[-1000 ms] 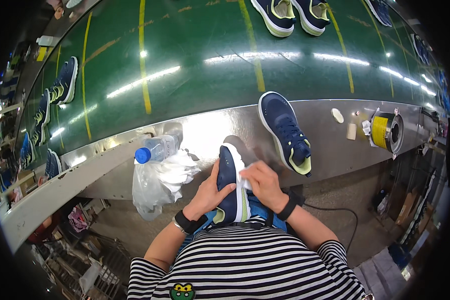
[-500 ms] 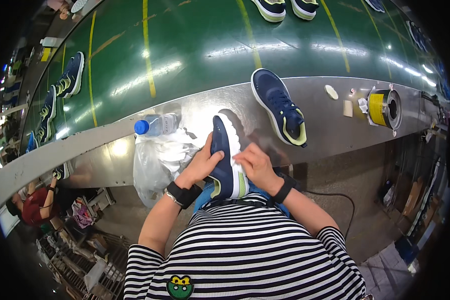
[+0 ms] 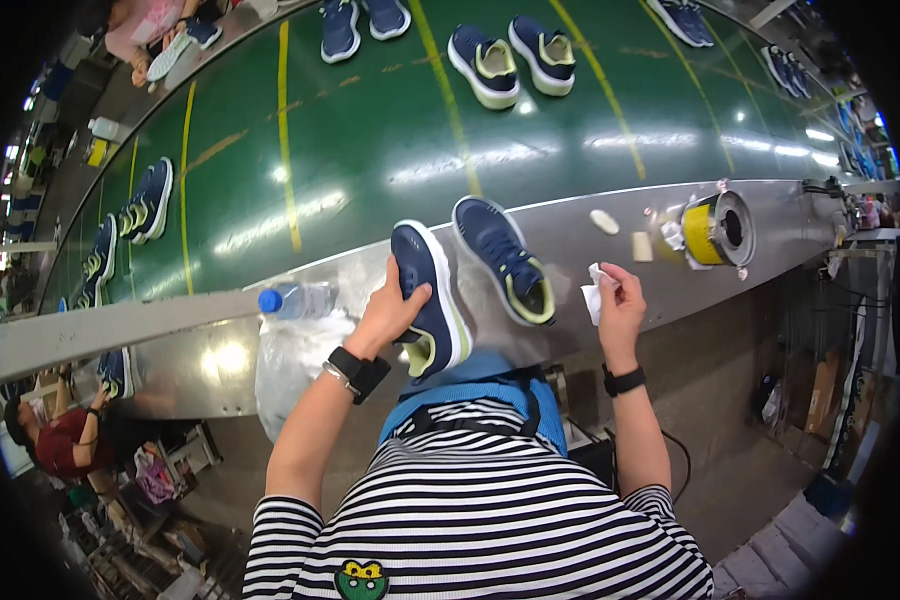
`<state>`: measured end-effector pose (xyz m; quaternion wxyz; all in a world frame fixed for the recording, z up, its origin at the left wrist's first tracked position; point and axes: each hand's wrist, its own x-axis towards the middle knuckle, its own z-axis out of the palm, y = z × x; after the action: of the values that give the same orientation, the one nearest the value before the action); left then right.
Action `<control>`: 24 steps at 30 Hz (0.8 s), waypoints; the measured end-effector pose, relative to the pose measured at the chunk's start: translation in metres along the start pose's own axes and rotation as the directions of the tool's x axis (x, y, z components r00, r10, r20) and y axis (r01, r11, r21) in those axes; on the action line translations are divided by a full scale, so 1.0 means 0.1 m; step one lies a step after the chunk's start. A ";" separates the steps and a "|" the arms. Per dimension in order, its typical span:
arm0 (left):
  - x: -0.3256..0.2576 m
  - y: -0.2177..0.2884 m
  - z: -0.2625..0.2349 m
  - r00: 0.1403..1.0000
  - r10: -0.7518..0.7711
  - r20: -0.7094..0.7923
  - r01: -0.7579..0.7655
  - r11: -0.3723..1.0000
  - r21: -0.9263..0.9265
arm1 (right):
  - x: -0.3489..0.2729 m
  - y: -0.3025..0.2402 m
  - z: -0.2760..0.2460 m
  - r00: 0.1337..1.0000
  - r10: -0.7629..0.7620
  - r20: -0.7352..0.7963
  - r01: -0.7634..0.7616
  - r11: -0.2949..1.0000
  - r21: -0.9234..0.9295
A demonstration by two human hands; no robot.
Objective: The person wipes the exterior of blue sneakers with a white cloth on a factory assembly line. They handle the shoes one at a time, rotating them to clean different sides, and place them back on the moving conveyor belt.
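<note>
Gripping navy shoe (image 3: 429,300) w/ left hand (image 3: 390,312); right hand (image 3: 621,300) pinches white wipe (image 3: 595,296), probably cloth.

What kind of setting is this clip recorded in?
Most likely a shoe factory assembly line. A long green conveyor belt carries spaced pairs of navy sneakers. At the metal bench beside it, the left hand holds a navy shoe and the right hand pinches a white cloth.
</note>
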<state>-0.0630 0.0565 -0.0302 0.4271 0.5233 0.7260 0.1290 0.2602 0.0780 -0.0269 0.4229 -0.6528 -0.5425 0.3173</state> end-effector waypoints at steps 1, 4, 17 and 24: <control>0.03 0.13 0.02 0.998 -0.044 0.045 0.042 0.998 0.047 | 0.11 0.18 0.00 1.000 -0.021 -0.020 0.020 0.997 -0.075; 0.14 0.09 0.24 0.998 -0.063 0.022 0.061 0.994 0.093 | 0.27 0.67 -0.02 0.976 -0.184 0.119 0.214 0.923 -0.320; -0.28 -0.13 0.85 0.992 -0.099 -0.078 -0.003 0.604 -0.797 | 0.24 0.24 0.63 0.498 0.296 0.815 -0.707 0.683 0.184; -0.42 0.11 0.79 0.939 -0.308 0.152 0.263 0.359 -0.895 | 0.31 0.48 0.32 0.347 0.403 0.847 -0.896 0.410 0.171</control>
<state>0.0076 0.0046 -0.0504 0.6411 0.0726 0.6285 0.4344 0.2603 0.1120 -0.0829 0.1927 -0.4670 -0.1797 0.8441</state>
